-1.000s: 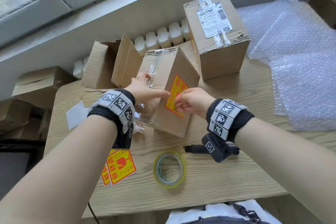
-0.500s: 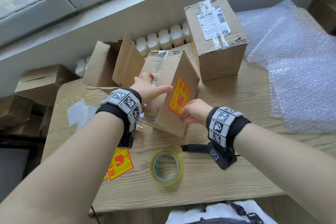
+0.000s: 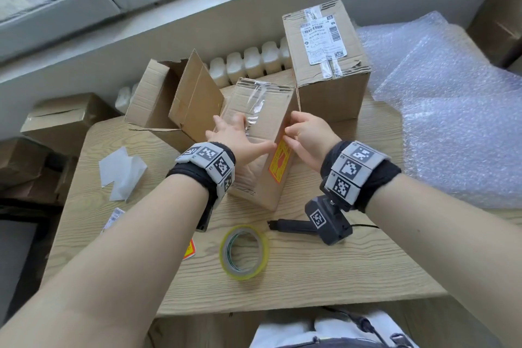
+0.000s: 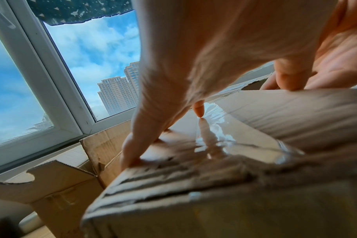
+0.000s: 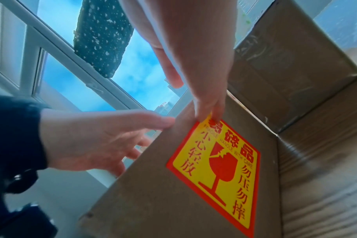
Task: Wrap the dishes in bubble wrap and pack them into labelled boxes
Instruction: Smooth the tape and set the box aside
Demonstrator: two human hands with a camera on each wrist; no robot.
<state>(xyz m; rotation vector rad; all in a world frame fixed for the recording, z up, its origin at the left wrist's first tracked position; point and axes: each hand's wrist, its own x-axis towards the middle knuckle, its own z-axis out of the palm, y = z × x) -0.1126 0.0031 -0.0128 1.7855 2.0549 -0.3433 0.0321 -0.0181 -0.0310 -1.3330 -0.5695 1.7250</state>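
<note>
At the centre of the frame a taped box (image 3: 262, 133) is tilted on the table (image 3: 310, 271). The left hand (image 3: 240, 138) is laid flat, fingers spread, on its taped face. The sticker (image 5: 216, 162) corner is pressed by the right hand (image 3: 308, 135), fingers bent

Taped box (image 3: 262, 144) mid-table (image 3: 310, 277), open box (image 3: 175, 99) left, sealed box (image 3: 330, 65) behind-right, tape roll (image 3: 244, 251) in front
</note>
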